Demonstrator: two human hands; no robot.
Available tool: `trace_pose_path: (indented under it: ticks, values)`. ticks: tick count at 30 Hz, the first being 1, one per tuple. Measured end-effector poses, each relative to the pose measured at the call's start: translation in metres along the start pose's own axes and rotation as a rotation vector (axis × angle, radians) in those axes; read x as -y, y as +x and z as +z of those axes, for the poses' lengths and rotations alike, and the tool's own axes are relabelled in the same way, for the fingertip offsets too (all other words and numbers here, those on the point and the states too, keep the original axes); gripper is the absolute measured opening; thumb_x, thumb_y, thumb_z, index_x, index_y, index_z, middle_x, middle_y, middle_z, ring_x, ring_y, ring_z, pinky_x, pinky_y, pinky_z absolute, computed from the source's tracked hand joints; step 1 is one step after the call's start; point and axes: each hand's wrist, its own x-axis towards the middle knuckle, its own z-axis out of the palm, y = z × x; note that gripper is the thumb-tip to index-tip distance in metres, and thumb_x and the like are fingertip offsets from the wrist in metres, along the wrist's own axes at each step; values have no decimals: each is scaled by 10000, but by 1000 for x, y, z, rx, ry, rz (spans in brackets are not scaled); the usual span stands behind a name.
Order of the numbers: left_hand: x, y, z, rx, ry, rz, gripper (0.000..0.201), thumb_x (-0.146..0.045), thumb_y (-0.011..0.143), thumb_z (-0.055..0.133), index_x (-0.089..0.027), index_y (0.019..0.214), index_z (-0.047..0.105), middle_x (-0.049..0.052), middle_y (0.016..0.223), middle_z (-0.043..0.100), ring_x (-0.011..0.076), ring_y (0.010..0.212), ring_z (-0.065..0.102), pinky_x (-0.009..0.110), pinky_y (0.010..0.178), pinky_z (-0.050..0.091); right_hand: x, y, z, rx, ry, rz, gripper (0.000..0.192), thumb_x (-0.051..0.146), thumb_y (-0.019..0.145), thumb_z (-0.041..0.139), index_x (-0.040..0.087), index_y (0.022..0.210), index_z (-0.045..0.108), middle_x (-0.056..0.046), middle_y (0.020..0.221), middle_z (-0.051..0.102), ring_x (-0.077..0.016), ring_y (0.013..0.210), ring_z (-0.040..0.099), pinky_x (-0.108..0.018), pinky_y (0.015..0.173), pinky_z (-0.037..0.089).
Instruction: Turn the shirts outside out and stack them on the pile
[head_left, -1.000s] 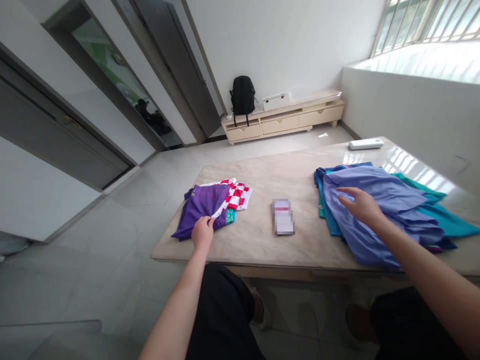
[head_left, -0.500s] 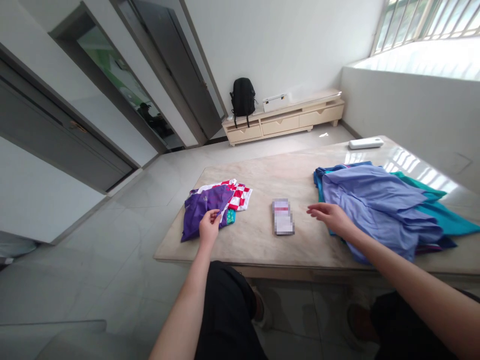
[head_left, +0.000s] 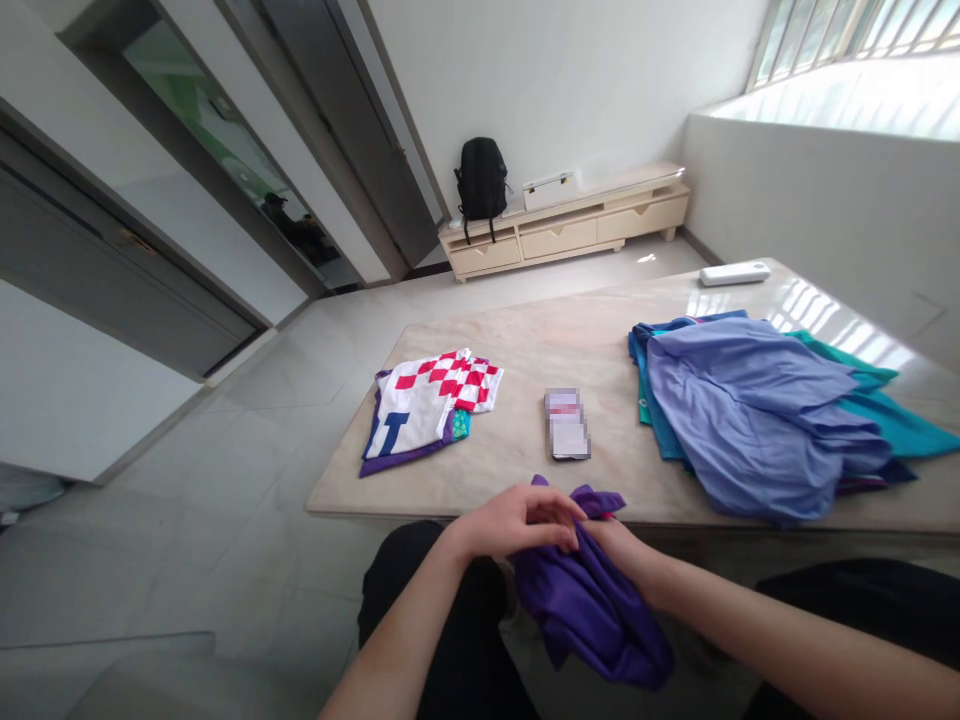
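My left hand [head_left: 517,522] and my right hand [head_left: 619,540] meet at the near edge of the marble table [head_left: 525,345], both gripping a purple garment [head_left: 592,605] that hangs down in front of my lap. Its top bunches between my fingers. On the table's left lies a small pile with a red-and-white checked shirt [head_left: 431,395] on top and a purple layer showing beneath it. A blurred flat card or phone [head_left: 566,425] lies in the middle.
A heap of blue and teal clothes [head_left: 757,405] covers the table's right side. A white remote-like object [head_left: 735,273] sits at the far right corner. Beyond stand a low cabinet [head_left: 562,225] with a black backpack [head_left: 480,180], and sliding doors at left.
My left hand lifted the purple garment off the left pile and brought it to the near edge. My right hand left the blue heap and joined it, uncovering the checked shirt.
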Motion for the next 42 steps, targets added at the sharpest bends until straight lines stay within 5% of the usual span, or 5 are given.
trace_pose_path:
  ticks: [5, 21, 29, 37, 42]
  values:
    - [16, -2, -10, -327, 259, -5, 472, -404, 850, 768, -190, 1259, 671, 90, 1106, 708, 181, 895, 646, 293, 808, 513, 3, -3, -8, -127, -190, -155, 296, 287, 803, 610, 224, 1070, 722, -86, 1063, 762, -328, 1084, 674, -549, 1120, 437]
    - [19, 11, 9, -203, 475, 157, 79, -228, 863, 740, -211, 929, 700, 99, 1423, 569, 275, 1322, 534, 381, 1131, 391, -3, 2, -30, -56, -645, -319, 226, 275, 897, 537, 229, 972, 746, -67, 1043, 747, -275, 1003, 661, -434, 1002, 512]
    - [13, 10, 6, -264, 498, 63, 118, -297, 920, 662, -179, 921, 649, 34, 936, 660, 188, 869, 592, 283, 810, 473, -4, 8, -41, 29, -563, -288, 219, 359, 885, 592, 210, 864, 751, -66, 984, 755, -299, 1013, 662, -458, 1019, 494]
    - [-1, -23, -8, 168, -26, -21, 322, -421, 767, 839, -151, 873, 698, 29, 845, 677, 171, 809, 616, 277, 809, 506, -3, 20, -62, -249, -538, -126, 467, 568, 880, 598, 202, 601, 522, 17, 523, 518, -141, 504, 442, -284, 516, 414]
    - [2, -27, -4, 365, -94, -138, 451, -546, 820, 757, -164, 1058, 725, 76, 955, 740, 226, 886, 693, 331, 837, 551, -2, 25, -61, -322, -439, -182, 433, 608, 877, 588, 195, 747, 569, 5, 642, 609, -153, 564, 512, -272, 540, 429]
